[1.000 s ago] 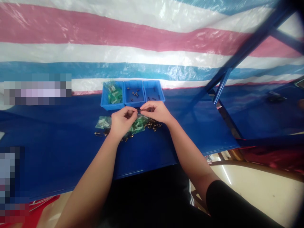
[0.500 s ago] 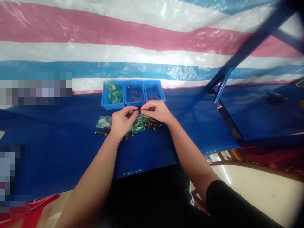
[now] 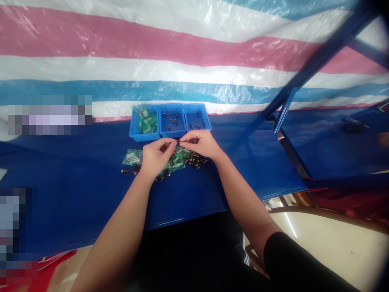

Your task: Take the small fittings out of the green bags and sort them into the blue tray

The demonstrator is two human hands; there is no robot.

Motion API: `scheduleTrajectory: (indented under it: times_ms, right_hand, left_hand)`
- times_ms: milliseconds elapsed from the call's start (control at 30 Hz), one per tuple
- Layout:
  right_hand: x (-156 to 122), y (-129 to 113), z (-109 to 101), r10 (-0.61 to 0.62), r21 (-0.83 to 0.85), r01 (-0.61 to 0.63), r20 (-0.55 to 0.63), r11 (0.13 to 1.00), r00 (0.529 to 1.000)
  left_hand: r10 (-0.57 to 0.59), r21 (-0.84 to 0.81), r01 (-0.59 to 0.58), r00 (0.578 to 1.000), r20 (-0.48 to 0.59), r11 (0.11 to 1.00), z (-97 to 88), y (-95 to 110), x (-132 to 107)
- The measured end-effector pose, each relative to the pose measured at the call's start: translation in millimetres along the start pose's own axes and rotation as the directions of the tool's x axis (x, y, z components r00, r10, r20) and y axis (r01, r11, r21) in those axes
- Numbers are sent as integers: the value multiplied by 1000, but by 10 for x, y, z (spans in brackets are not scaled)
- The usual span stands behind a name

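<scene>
On the blue table (image 3: 91, 182) before you lay green packets (image 3: 178, 161) and loose screws (image 3: 198, 162). Just above them, your left hand (image 3: 155, 157) and right hand (image 3: 201, 143) had fingertips pinched closed on one small dark part (image 3: 178, 141) (too small to identify) between them. Beyond stood three blue bins (image 3: 172, 133), backed by striped sheeting (image 3: 182, 91).
</scene>
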State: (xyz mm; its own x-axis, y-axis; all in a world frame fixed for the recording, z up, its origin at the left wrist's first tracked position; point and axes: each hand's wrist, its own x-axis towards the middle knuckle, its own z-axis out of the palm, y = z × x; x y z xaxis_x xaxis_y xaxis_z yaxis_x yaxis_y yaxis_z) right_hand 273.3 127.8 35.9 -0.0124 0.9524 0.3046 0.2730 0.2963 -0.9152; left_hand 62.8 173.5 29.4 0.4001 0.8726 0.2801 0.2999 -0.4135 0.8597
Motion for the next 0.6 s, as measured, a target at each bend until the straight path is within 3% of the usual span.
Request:
scheduleTrajectory:
  times_ms: [600]
  right_hand:
    - [-4, -45, -8, 20, -21, -20, 19, 1000, 1000]
  left_hand:
    - [17, -4, -17, 1000, -10, 1000, 10, -45, 2]
